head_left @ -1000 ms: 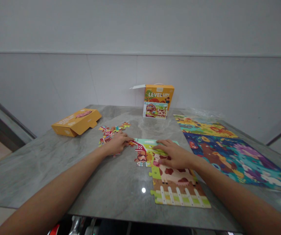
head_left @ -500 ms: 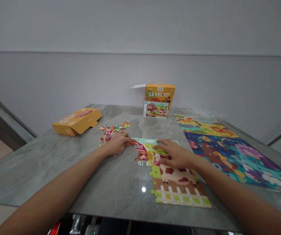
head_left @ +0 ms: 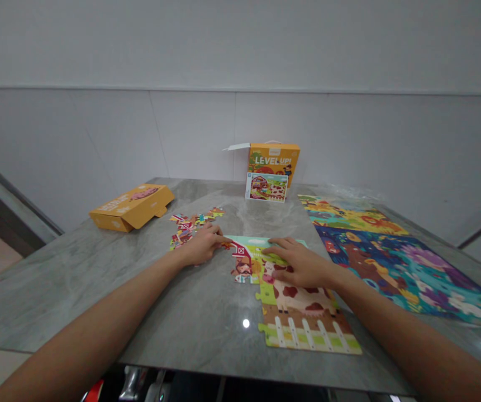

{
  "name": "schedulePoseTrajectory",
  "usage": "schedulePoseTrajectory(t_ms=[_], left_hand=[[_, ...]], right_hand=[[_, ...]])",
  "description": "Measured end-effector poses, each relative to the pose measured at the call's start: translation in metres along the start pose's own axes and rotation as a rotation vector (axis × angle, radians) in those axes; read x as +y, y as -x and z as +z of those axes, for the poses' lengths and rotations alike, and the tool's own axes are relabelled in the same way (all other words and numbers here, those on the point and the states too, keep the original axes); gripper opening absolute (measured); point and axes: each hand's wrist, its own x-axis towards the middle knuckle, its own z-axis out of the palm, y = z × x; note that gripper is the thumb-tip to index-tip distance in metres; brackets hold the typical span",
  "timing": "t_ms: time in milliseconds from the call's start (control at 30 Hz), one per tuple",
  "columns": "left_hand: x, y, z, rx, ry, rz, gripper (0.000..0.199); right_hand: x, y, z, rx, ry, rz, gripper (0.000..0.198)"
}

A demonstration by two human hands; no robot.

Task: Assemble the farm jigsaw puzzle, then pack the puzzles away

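My left hand [head_left: 204, 245] is at the left edge of a partly joined farm jigsaw puzzle [head_left: 303, 298], its fingers closed on a puzzle piece [head_left: 227, 244] that they mostly cover. That piece touches the red barn section at the puzzle's upper left. Flat on the upper right part lies my right hand [head_left: 299, 262], fingers spread over the cow and the grass. A farmer figure, a spotted cow and a white fence show on the joined part. Loose puzzle pieces [head_left: 185, 226] lie in a pile just beyond my left hand, partly hidden by it.
An orange box [head_left: 133, 206] lies at the left. Against the wall stands an open "LEVEL UP!" box [head_left: 271, 156], with a farm picture card [head_left: 266, 187] leaning in front. Two finished puzzles, one yellow [head_left: 353, 218] and one dark blue [head_left: 408, 271], cover the table's right side.
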Motion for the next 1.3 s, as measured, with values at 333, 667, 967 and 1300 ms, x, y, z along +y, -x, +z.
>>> schedulePoseTrajectory(t_ms=[333,667,967,1300], left_hand=[[-0.003,0.003,-0.002,0.049,-0.077,-0.004,0.037],[-0.075,0.021,-0.023,0.247,-0.175,-0.729,0.034],[-0.094,0.029,-0.018,0.146,-0.136,-0.958,0.039],[-0.089,0.024,-0.027,0.036,-0.14,-0.819,0.052]], right_hand=[[0.006,-0.001,0.001,0.022,-0.022,-0.013,0.055],[0.01,-0.003,0.001,0.031,-0.02,0.019,0.063],[0.016,-0.005,0.007,0.047,-0.012,0.037,0.062],[0.014,-0.004,0.006,0.05,-0.006,0.04,0.061]])
